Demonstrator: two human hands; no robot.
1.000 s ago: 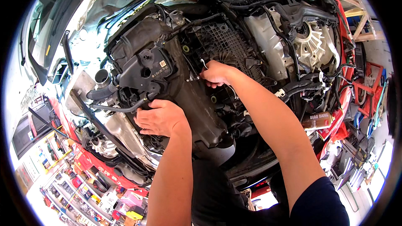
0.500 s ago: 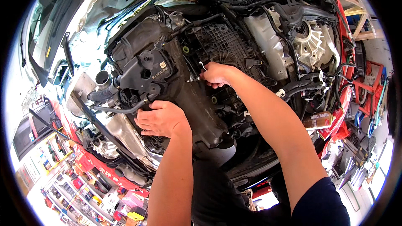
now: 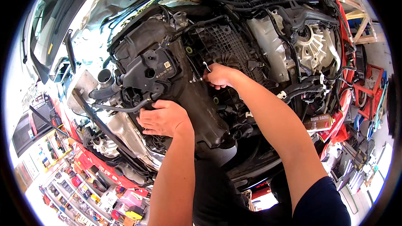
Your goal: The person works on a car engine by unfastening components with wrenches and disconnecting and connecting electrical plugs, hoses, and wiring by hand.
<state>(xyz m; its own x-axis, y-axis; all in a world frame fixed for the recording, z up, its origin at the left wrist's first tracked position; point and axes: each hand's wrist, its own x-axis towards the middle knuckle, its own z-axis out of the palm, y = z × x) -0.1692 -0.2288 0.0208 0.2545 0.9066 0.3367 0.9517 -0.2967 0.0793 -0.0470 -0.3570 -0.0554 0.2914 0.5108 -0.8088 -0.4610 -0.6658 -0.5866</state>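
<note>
My left hand (image 3: 162,119) rests on the engine with its fingers apart, just below a black hose (image 3: 125,109). It is beside a black plastic housing (image 3: 146,73) and a long dark cover (image 3: 197,121). My right hand (image 3: 220,75) has its fingers curled round a small silver metal piece (image 3: 196,79), which looks like a tool, at the gap between the dark cover and a ribbed black plastic part (image 3: 226,44). A curved white end sticks up by my thumb. The tips of my right fingers are partly hidden.
Silver finned casting (image 3: 312,46) and cable bundles lie at right, with a spray can (image 3: 317,121) below them. A corrugated hose (image 3: 102,92) runs at left. Red fender covers (image 3: 92,163) edge the engine bay. Shelves of parts (image 3: 67,188) and a red stand (image 3: 367,92) stand beyond.
The whole view has shifted slightly right and down. Both hands stay at the same engine parts, with little visible change in their grip.
</note>
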